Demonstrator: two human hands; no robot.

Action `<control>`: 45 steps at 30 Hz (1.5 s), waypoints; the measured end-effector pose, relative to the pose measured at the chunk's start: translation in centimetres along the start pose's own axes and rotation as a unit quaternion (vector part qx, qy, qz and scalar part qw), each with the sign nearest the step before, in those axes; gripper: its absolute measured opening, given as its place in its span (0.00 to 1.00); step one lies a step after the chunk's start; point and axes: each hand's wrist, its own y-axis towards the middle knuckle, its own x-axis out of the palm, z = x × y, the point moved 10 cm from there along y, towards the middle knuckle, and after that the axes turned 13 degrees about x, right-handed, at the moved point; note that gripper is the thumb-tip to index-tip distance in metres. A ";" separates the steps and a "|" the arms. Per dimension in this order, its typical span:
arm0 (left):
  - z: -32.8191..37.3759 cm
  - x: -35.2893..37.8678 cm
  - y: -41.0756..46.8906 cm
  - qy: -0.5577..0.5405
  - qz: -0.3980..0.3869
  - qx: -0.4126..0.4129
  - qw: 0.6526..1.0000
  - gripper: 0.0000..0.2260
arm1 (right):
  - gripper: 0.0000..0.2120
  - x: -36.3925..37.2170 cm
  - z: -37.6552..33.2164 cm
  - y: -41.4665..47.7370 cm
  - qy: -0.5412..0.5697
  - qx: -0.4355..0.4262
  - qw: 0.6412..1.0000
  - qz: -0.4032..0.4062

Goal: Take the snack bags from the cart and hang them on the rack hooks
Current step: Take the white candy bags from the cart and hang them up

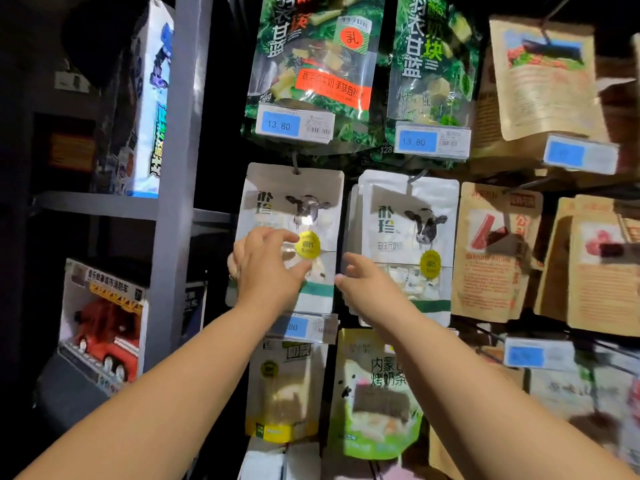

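A white snack bag with a cow picture and a yellow sticker (308,202) hangs on a rack hook (295,164) in the middle row. My left hand (266,268) lies on the bag's lower left part, fingers spread, thumb near the sticker. My right hand (363,282) is at the bag's right edge with its fingers apart, holding nothing that I can see. A second stack of the same white bags (408,220) hangs on the neighbouring hook to the right. The cart is out of view.
Green kale snack bags (311,64) hang above, with blue price tags (280,125). Brown paper pouches (495,251) fill the right side. Yellow and green bags (374,393) hang below. A grey shelf post (176,168) and boxed toy trucks (104,327) stand at the left.
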 end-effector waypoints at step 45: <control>37.4 27.3 -69.9 -0.130 -0.723 0.478 0.482 0.23 | 0.25 -21.1 60.2 -62.0 -0.028 0.669 0.704 0.236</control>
